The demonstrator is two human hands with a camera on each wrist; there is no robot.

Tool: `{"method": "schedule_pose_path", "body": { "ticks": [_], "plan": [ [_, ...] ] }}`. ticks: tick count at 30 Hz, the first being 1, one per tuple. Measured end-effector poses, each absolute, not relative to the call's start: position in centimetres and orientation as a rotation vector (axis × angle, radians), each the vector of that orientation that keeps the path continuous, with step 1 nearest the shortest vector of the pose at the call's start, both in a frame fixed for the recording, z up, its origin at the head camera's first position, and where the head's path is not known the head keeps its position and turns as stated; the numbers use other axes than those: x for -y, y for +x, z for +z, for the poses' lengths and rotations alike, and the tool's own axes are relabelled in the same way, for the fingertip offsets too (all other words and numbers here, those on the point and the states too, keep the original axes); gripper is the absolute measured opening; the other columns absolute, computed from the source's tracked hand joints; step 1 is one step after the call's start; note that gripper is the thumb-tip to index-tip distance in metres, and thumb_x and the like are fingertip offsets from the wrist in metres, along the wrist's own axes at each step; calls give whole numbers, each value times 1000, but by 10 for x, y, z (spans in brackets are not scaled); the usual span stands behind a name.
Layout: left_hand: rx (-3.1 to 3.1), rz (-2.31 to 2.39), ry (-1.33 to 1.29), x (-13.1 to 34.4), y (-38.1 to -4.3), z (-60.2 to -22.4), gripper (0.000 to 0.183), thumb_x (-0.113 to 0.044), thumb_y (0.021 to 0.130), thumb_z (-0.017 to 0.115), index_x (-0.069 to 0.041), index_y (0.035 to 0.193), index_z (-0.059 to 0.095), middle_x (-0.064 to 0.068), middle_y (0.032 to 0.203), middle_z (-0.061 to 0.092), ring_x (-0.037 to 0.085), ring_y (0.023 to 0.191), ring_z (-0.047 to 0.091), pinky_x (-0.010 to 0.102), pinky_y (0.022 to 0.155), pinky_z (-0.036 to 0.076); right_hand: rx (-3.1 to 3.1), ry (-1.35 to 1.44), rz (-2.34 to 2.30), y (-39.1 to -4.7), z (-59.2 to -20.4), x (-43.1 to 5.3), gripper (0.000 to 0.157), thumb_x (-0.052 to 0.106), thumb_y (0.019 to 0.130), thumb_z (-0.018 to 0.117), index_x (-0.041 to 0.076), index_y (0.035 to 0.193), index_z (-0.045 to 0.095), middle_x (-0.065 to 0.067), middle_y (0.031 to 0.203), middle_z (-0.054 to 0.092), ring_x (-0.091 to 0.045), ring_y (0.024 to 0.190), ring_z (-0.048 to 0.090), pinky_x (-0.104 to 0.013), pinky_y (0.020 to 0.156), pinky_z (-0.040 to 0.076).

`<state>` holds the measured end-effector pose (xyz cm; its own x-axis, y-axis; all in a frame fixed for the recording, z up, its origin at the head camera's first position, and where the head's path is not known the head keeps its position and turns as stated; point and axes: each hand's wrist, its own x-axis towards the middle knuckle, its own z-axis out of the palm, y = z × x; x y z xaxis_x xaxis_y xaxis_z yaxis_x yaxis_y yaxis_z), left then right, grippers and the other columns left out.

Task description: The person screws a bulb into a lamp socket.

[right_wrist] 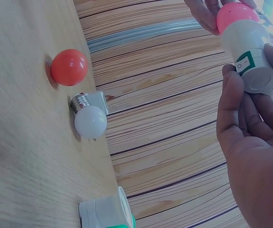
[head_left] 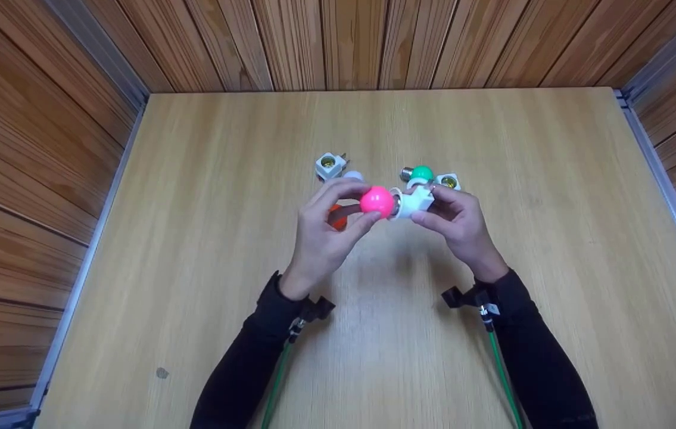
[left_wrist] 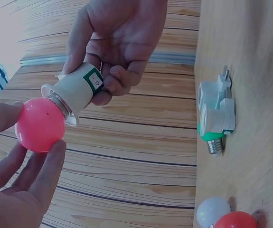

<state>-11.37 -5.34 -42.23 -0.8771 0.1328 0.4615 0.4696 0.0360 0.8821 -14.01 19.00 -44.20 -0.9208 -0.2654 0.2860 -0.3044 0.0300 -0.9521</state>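
Observation:
My left hand (head_left: 321, 235) pinches a pink light bulb (head_left: 377, 202) between thumb and fingertips. The right hand (head_left: 467, 229) grips a white lamp socket (head_left: 414, 204) with a flared rim. On the socket's side, the left wrist view shows a rocker switch (left_wrist: 96, 79) in a green frame. Both pieces are held above the table, bulb to the left, socket mouth facing it. Part of the bulb's metal screw base (left_wrist: 59, 103) shows at the mouth; how deep it sits I cannot tell. Behind my left fingers lies a red-orange bulb (right_wrist: 69, 67), partly covered in the head view.
A square white plug socket (head_left: 329, 165) with prongs stands behind the left hand, near a white bulb (right_wrist: 90, 122). Beyond the right hand are a green bulb (head_left: 422, 173) and another white socket (head_left: 449, 181). Wood-panelled walls (head_left: 349, 47) border the table (head_left: 206, 250).

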Motion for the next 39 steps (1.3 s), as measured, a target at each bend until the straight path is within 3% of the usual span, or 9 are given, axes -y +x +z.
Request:
{"method": "schedule_pose_path", "body": {
  "ticks": [8, 16, 24, 39],
  "plan": [
    [2072, -1893, -635, 53, -113, -422, 44, -7, 92, 82, 6, 131, 68, 20, 128, 68, 25, 118, 70, 32, 102, 64, 2268, 587, 2070, -140, -441, -190, 33, -9, 93, 70, -17, 125, 67, 13, 113, 79, -6, 90, 68, -16, 83, 62],
    [2064, -1861, -699, 53, -113, -420, 41, -7, 92, 83, 4, 129, 70, 20, 129, 69, 25, 122, 68, 32, 105, 63, 2264, 601, 2152, -141, -441, -191, 26, -10, 96, 62, -16, 121, 67, 11, 103, 76, -5, 81, 66, -18, 73, 61],
    [2026, -1806, -818, 55, -114, -422, 39, -5, 92, 82, 6, 127, 71, 21, 128, 68, 27, 120, 71, 33, 109, 61, 2189, 648, 2323, -142, -442, -193, 35, -9, 98, 57, 15, 114, 76, 10, 100, 76, -5, 81, 68, -19, 72, 60],
    [2006, -1702, -912, 55, -118, -424, 40, -7, 92, 83, 5, 128, 71, 20, 127, 68, 25, 119, 71, 35, 110, 61, 2105, 721, 2405, -142, -442, -193, 39, -10, 98, 51, 15, 116, 76, 8, 103, 76, -5, 85, 67, -19, 75, 59]
  ]
}}
